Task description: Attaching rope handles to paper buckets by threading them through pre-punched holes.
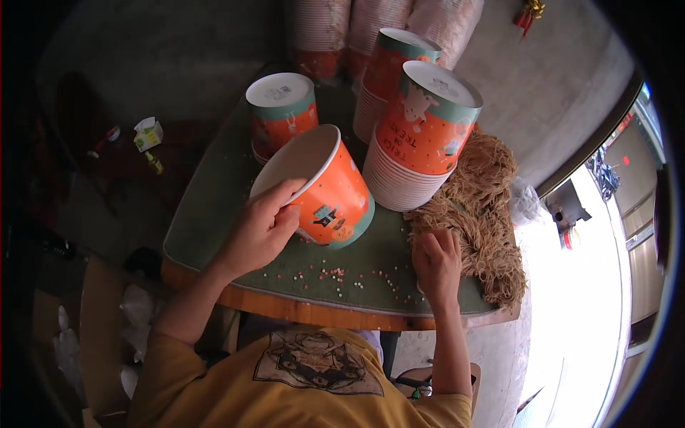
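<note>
My left hand [260, 232] grips the rim of an orange paper bucket [335, 203] with a green base band and cartoon figures. The bucket tilts over the table with its mouth toward the upper left, and its inside looks bare white where it shows. At the left edge of a heap of tan strings [479, 225], my right hand [437, 264] is closed with its fingers curled under. Whatever those fingers hold is hidden. Small orange and white dots [332, 272] lie scattered on the green tabletop [214, 228] between my two hands.
Upside-down stacks of matching buckets stand beyond: a tall stack [428, 135], another stack [392, 68] behind it, and a shorter one [284, 114] at left. Plastic-wrapped stacks [321, 36] stand at the wall. A cardboard box [107, 321] sits lower left; a bright doorway is right.
</note>
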Available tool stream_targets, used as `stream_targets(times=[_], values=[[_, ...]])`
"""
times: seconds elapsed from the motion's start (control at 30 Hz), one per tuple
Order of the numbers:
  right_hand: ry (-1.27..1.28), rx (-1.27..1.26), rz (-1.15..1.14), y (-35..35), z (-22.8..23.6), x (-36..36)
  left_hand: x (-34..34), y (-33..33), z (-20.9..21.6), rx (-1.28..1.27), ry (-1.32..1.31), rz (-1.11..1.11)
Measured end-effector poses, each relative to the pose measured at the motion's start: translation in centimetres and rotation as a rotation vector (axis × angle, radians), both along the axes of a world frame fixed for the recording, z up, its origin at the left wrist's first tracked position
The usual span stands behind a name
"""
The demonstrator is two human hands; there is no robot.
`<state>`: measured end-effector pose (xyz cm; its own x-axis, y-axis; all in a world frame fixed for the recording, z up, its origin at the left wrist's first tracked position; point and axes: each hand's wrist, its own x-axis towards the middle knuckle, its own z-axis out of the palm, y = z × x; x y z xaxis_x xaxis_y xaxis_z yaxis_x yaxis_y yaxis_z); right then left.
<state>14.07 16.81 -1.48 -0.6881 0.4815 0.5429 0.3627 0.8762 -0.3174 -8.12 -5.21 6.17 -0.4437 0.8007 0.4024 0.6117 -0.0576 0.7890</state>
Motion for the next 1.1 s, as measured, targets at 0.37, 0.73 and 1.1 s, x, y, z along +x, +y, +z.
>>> stream_targets(times=[0.37,0.73,1.1], values=[[0.074,-0.495,0.072,-1.6,0.0,-1.0,-0.7,-0.1,0.9,-0.009,0.250,-0.010],[0.299,-0.432,0.401,-6.4,2.7,-4.5,-1.6,-1.2,1.2,-0.040,0.389,-0.017],[0.452,-0.079,0.522,-8.6,5.6,-9.5,-0.1,0.6,1.9,-0.039,0.144,-0.101]])
